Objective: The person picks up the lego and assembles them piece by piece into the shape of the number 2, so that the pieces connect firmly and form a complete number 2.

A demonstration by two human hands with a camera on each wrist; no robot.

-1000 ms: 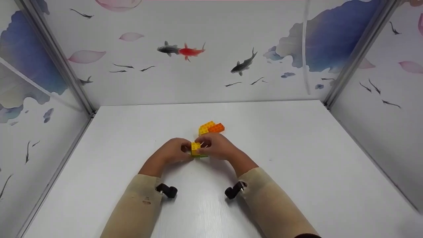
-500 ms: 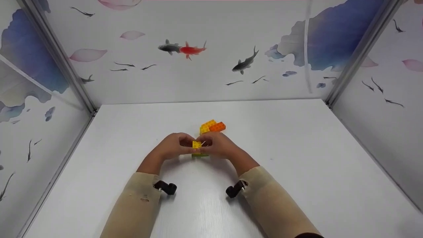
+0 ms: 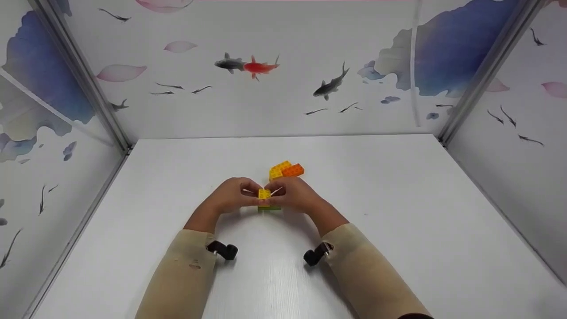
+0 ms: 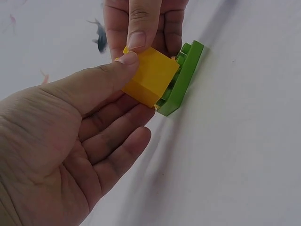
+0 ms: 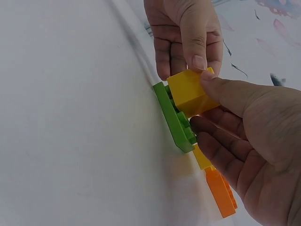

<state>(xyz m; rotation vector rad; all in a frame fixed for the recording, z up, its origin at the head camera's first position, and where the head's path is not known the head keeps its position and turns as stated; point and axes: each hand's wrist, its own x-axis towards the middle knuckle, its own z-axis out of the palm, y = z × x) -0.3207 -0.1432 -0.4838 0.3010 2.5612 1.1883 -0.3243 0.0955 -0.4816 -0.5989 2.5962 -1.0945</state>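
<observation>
Starting at the near edge of the worktop (image 3: 283,283), two beige sleeves (image 3: 186,270) are seen, each with a small black wrist camera (image 3: 223,250) beneath it. Farther in, about the middle of the worktop, the left hand (image 3: 230,199) and the right hand (image 3: 294,197) are brought together around a yellow brick (image 3: 264,194), which is pinched from both sides between thumb and fingers (image 4: 137,40). The brick is seated on a green plate (image 4: 186,77) that lies flat on the worktop. The brick is judged to be light, rigid plastic, smooth and a little slippery on its flat faces, so it is best taken by two opposite side walls, with the plate held down if it is to be pressed or pulled. Just beyond the hands, a yellow and orange brick pair (image 3: 286,169) is left lying apart. Compared with a second ago, the left thumb has been moved up onto the brick and the hands are closed tighter; the brick's place is unchanged.
</observation>
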